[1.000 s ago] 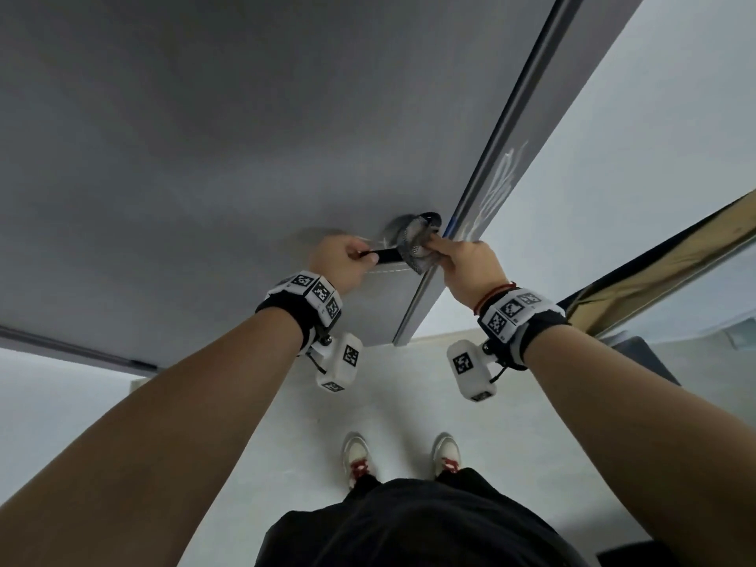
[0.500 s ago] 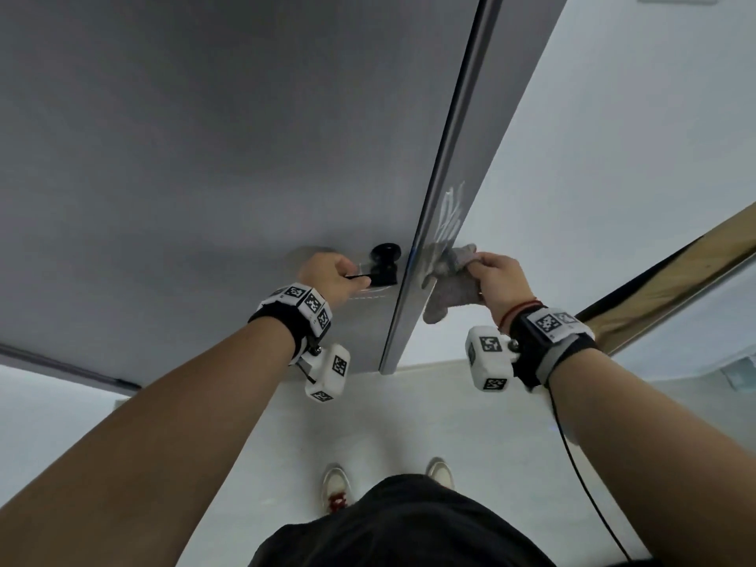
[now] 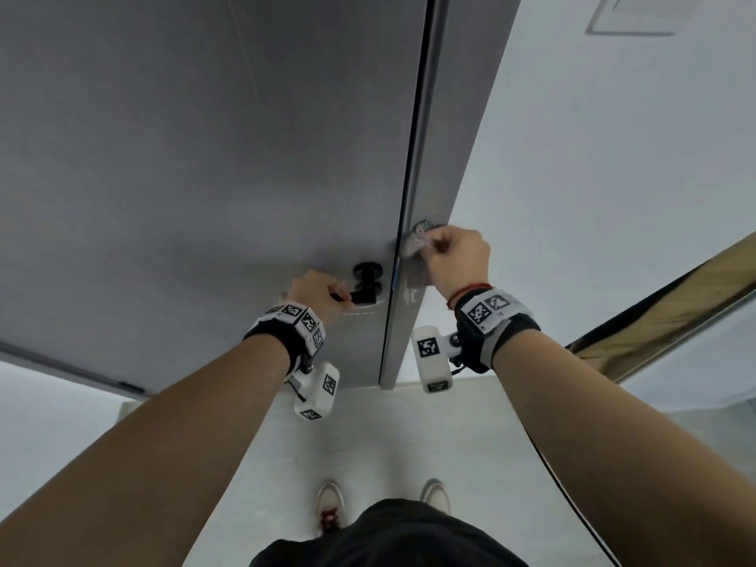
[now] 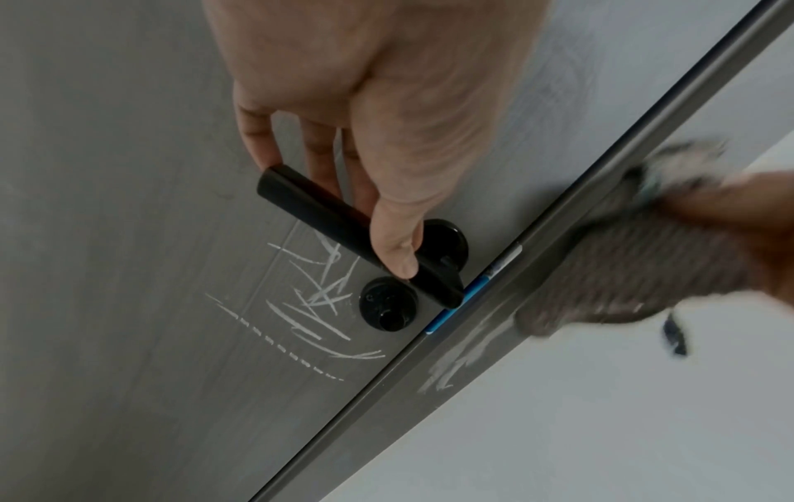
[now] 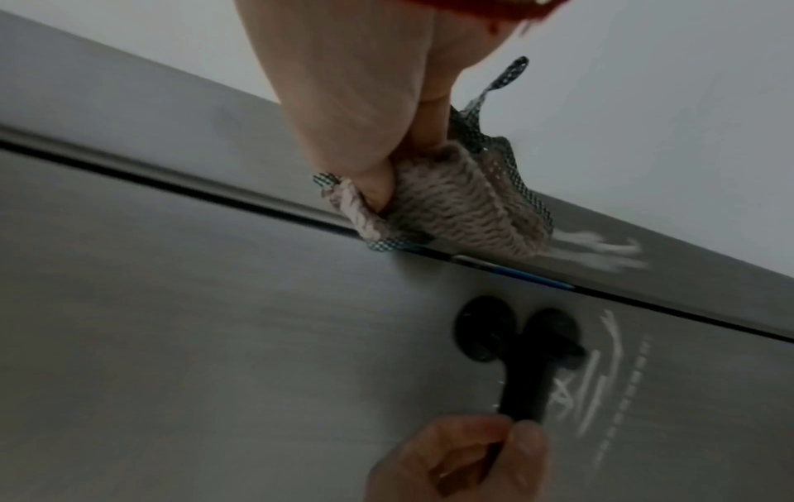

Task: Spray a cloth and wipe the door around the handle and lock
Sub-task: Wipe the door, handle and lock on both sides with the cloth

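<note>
The grey door [image 3: 204,157] carries a black lever handle [image 4: 335,220] with a round black lock [image 4: 389,304] beside it. My left hand [image 3: 323,294] grips the lever's free end, thumb on top [image 4: 397,258]. White scribble marks [image 4: 318,299] cover the door next to the lock. My right hand [image 3: 437,249] grips a bunched grey knitted cloth [image 5: 451,210] and presses it on the grey frame strip [image 3: 425,157] just right of the door's edge, a little above the handle. White smears [image 5: 601,251] lie on the strip beside the cloth.
A white wall [image 3: 613,198] runs to the right of the frame strip, with a brown, shiny slanted edge [image 3: 654,313] lower right. Pale floor [image 3: 380,444] lies below, with my two shoes [image 3: 331,501] on it. A blue strip [image 4: 455,312] shows at the door's edge.
My right hand took the cloth off the handle, moved right onto the frame strip, then slid up along it. My left hand has stayed on the lever.
</note>
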